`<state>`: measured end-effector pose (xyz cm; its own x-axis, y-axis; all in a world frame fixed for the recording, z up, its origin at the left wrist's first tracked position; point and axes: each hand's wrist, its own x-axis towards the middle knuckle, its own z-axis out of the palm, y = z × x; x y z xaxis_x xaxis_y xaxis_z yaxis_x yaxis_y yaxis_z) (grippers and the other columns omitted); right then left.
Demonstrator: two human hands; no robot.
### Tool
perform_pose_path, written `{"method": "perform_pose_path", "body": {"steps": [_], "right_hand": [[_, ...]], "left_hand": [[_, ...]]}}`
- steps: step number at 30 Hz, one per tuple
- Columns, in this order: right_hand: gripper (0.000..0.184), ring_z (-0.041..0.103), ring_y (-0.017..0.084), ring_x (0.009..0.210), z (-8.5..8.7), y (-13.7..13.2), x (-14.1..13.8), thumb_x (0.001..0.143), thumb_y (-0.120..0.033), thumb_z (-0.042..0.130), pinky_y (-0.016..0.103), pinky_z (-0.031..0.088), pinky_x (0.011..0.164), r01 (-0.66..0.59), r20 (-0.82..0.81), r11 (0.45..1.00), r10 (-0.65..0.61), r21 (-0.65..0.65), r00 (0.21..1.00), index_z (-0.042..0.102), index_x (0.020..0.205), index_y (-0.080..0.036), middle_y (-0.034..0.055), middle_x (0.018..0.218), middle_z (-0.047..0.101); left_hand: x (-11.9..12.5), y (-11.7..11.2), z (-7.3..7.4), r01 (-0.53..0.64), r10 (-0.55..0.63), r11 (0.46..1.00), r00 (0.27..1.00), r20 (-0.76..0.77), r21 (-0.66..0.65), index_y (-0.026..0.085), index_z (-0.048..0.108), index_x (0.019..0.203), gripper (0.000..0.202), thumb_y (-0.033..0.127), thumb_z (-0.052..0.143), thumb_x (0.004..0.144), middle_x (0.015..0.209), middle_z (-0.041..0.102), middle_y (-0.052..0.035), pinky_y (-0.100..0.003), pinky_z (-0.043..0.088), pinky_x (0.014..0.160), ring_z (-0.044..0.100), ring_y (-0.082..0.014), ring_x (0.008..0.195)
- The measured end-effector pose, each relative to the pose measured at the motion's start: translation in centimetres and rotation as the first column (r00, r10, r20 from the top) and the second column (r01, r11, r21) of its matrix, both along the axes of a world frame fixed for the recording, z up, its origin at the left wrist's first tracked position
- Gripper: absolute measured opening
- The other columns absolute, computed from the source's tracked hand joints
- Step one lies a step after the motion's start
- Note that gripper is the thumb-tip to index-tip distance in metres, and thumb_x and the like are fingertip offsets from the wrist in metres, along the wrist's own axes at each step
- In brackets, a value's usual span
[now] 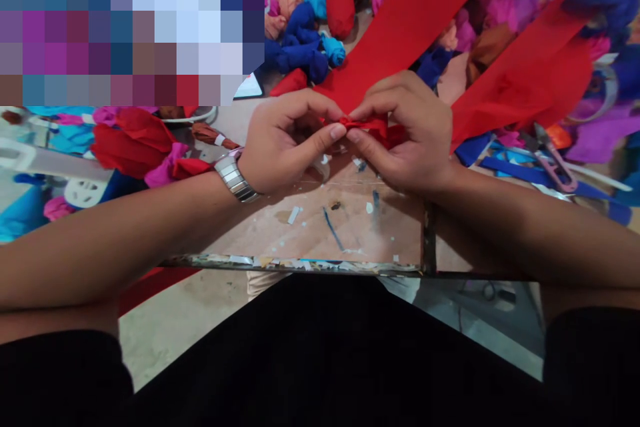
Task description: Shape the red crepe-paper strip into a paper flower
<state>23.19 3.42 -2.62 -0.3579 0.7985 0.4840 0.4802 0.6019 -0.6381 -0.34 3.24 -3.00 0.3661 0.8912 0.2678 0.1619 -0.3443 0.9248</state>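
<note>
My left hand [285, 143] and my right hand [405, 133] meet over the middle of the glass table [320, 227]. Both pinch the gathered end of a long red crepe paper strip [415, 20], which runs up and away to the top right. Thumbs and forefingers press the crumpled red fold between them. A metal watch [236, 177] sits on my left wrist. A second red strip [525, 73] hangs to the right of my right hand.
Finished paper flowers in red, blue, pink and teal are piled behind my hands [310, 33] and at the left [135, 143]. Pink-handled scissors [555, 160] and blue paper strips lie at the right. The table's near edge [300, 263] is littered with scraps.
</note>
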Motion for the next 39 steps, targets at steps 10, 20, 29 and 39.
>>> {"method": "perform_pose_path", "body": {"steps": [10, 20, 29, 39], "right_hand": [[0.028, 0.074, 0.028, 0.106, -0.4, 0.4, 0.1, 0.094, -0.059, 0.081, 0.055, 0.063, 0.104, -0.009, -0.039, 0.998, 0.011, 0.064, 0.999, 0.077, 0.099, -0.032, 0.0056, 0.102, 0.078], [0.029, 0.075, 0.026, 0.102, -0.5, 0.7, 0.1, 0.09, -0.058, 0.086, 0.051, 0.063, 0.099, -0.027, -0.123, 0.995, 0.038, 0.091, 0.992, 0.077, 0.098, -0.032, 0.004, 0.101, 0.078], [0.018, 0.075, 0.023, 0.099, -0.6, 0.8, 0.2, 0.096, -0.044, 0.083, 0.047, 0.064, 0.092, -0.026, -0.066, 0.958, 0.047, 0.285, 0.997, 0.078, 0.109, -0.032, 0.0035, 0.108, 0.08], [0.013, 0.073, 0.02, 0.092, -0.2, 0.5, -0.2, 0.099, -0.039, 0.078, 0.041, 0.063, 0.081, -0.033, -0.07, 0.944, 0.059, 0.327, 0.996, 0.073, 0.105, -0.028, 0.0027, 0.1, 0.077]], "left_hand": [[0.0, 0.1, -0.1, 0.029, -0.033, 0.998, 0.997, 0.072, 0.054, 0.021, 0.078, 0.108, 0.038, 0.058, 0.076, 0.099, 0.092, 0.083, -0.0053, -0.03, 0.065, 0.069, 0.079, -0.0159, 0.077], [-0.2, 1.1, -0.4, 0.085, -0.105, 0.971, 0.991, 0.081, 0.221, 0.03, 0.085, 0.113, 0.025, 0.049, 0.083, 0.096, 0.097, 0.084, -0.0038, -0.032, 0.066, 0.074, 0.079, -0.0158, 0.083], [-0.1, 1.2, -0.8, 0.037, -0.07, 0.957, 0.992, 0.106, 0.287, 0.027, 0.087, 0.116, 0.019, 0.035, 0.078, 0.102, 0.1, 0.086, -0.0051, -0.026, 0.064, 0.071, 0.079, -0.0136, 0.083], [-0.1, 1.0, -0.5, 0.058, -0.085, 0.948, 0.993, 0.076, 0.312, 0.031, 0.087, 0.115, 0.019, 0.039, 0.077, 0.102, 0.099, 0.086, -0.0033, -0.03, 0.065, 0.074, 0.079, -0.0145, 0.08]]}}
